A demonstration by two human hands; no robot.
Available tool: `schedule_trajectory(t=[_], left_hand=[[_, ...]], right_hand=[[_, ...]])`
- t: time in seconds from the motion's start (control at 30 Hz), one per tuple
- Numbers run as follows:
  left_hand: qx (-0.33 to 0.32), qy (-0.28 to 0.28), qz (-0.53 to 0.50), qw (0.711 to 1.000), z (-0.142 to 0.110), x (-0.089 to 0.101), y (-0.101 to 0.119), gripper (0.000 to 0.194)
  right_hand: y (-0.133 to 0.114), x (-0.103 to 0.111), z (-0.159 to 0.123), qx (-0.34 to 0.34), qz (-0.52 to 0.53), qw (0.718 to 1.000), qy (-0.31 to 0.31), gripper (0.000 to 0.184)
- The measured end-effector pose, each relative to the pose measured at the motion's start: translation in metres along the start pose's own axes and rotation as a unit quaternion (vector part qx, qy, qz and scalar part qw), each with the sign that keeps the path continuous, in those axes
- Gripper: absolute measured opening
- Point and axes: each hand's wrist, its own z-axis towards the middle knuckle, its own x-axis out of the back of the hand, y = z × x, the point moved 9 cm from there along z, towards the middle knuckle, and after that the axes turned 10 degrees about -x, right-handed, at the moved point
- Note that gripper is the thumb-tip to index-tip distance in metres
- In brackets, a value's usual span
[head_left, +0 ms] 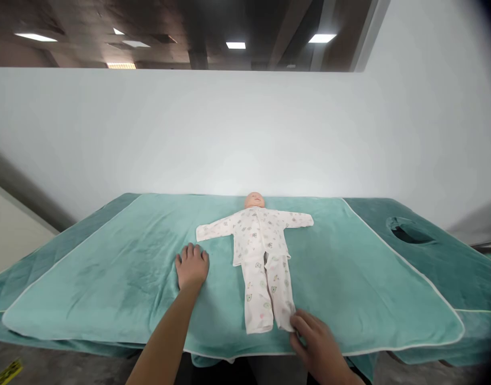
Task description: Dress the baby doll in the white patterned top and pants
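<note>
A baby doll (255, 200) lies on its back on a green blanket, its head toward the wall. It wears a white printed long-sleeved top (256, 232) with the sleeves spread out sideways, and white printed trousers (256, 294) with the legs pointing toward me. My right hand (315, 339) pinches the hem of the trouser leg on the right between thumb and fingers. Flat on the blanket, just below the left-hand sleeve, rests my left hand (192, 266), fingers spread and holding nothing. The doll's hands and feet are hidden in the clothes.
The green blanket (121, 278) with pale piping covers a padded bed (461, 267), which has an oval hole (411, 232) at the right. A white wall (189, 133) stands right behind. Yellow-black tape (7, 372) marks the floor at lower left.
</note>
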Motion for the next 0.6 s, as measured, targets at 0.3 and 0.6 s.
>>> schedule_trajectory(t=[0.3,0.6], left_hand=[[0.006,0.014,0.000,1.000,0.003,0.005,0.001,0.044],[0.014,0.002,0.002,1.000,0.003,-0.007,-0.004,0.043]], right_hand=[[-0.016,0.035,0.026,0.064,0.038,0.993,-0.095,0.014],[-0.011,0.013,0.140,0.007,-0.088,0.988,-0.127,0.030]])
